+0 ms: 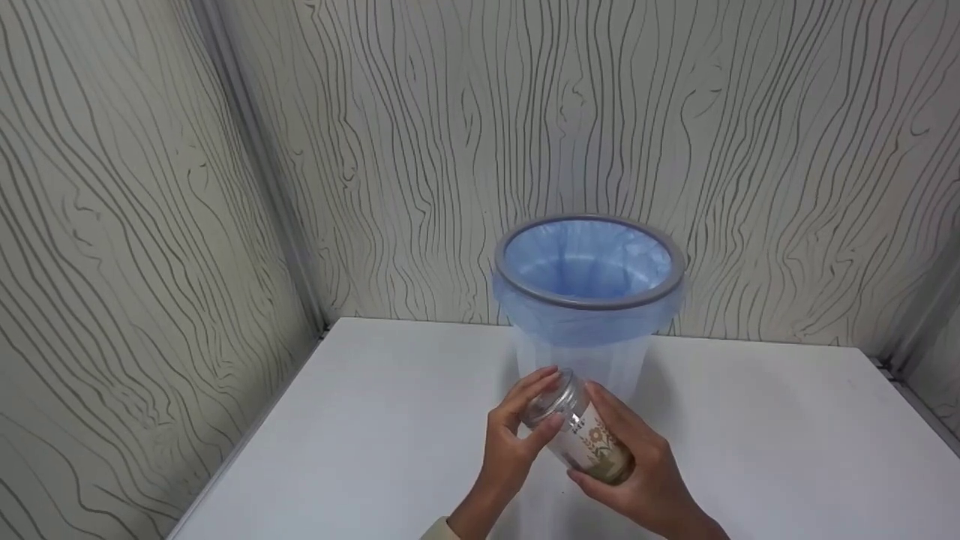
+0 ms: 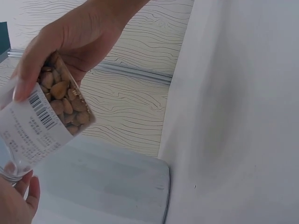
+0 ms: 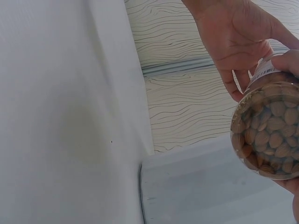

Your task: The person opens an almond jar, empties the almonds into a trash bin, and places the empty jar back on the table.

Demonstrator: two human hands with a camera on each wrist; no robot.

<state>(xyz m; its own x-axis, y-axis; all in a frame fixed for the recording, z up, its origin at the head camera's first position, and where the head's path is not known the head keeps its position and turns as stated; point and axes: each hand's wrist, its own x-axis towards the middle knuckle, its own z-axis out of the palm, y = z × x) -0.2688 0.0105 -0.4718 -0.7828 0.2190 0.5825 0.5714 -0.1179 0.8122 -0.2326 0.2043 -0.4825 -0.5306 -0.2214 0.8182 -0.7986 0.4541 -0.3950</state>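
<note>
A clear jar of almonds with a white flower-printed label is tilted between the two hands, its top toward the upper left. My right hand grips the lower body, thumb and fingers on opposite sides. The left hand holds the jar's top end, its thumb and fingers curled around the rim. In the left wrist view, brown almonds show through the jar's base, beside a barcode label. The right wrist view looks straight at the round base, with almonds pressed against it.
Just behind the hands, a bin with a grey rim ring and a blue liner bag stands on the white table. Wood-grain-patterned panels enclose the table at the back and sides, with metal strips at the corners.
</note>
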